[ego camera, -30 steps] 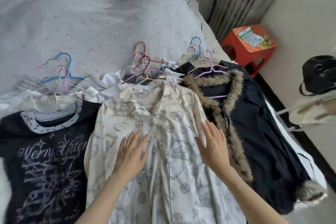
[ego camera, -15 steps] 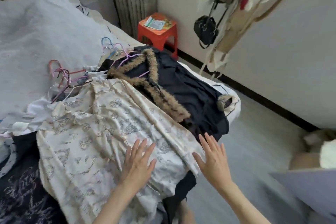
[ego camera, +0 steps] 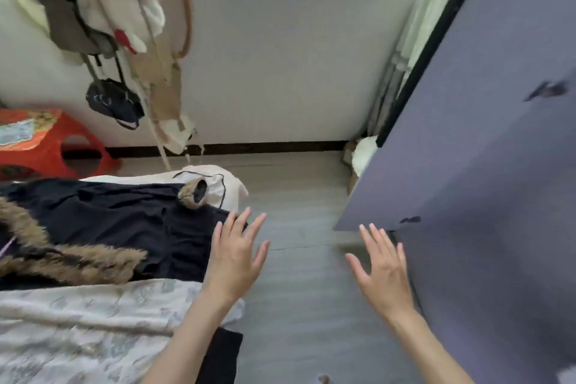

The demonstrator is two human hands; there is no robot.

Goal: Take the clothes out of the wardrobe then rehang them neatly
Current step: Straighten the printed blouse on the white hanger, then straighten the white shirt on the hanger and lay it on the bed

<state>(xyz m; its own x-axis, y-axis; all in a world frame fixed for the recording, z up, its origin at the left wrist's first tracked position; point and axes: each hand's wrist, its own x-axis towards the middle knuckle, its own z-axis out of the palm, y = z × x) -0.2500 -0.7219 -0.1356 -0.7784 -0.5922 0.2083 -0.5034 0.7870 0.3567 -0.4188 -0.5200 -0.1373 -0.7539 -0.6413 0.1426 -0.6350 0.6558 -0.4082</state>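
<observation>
Fingers (ego camera: 378,243) on both hands are spreading wide, palms down, gripping nothing. Left hand (ego camera: 235,259) is hovering at the bed's edge, its fingertips overlapping the hem of the black fur-trimmed coat (ego camera: 124,221) in view; can't tell if it's actually touching. Right hand (ego camera: 385,274) is hanging over bare floor (ego camera: 296,196), just beside the dark wardrobe door (ego camera: 483,134), apart from it.

Clothes are lying flat on the bed (ego camera: 215,173): the coat with its fur cuff (ego camera: 193,193) toward the bed corner, and the cream printed shirt (ego camera: 93,321) nearer the person, overlapping the coat's lower edge. My read: they're sitting side by side so each one can be lifted on its own for rehanging.

Empty, splayed hands and a view aimed at the wardrobe side suggest the person is going for the door or for more garments, not picking up from the bed.

Other bits: a black bag (ego camera: 113,101) and light-coloured garments hanging on the wall (ego camera: 280,56), red stool (ego camera: 46,140) under them. Wardrobe interior is not showing.
</observation>
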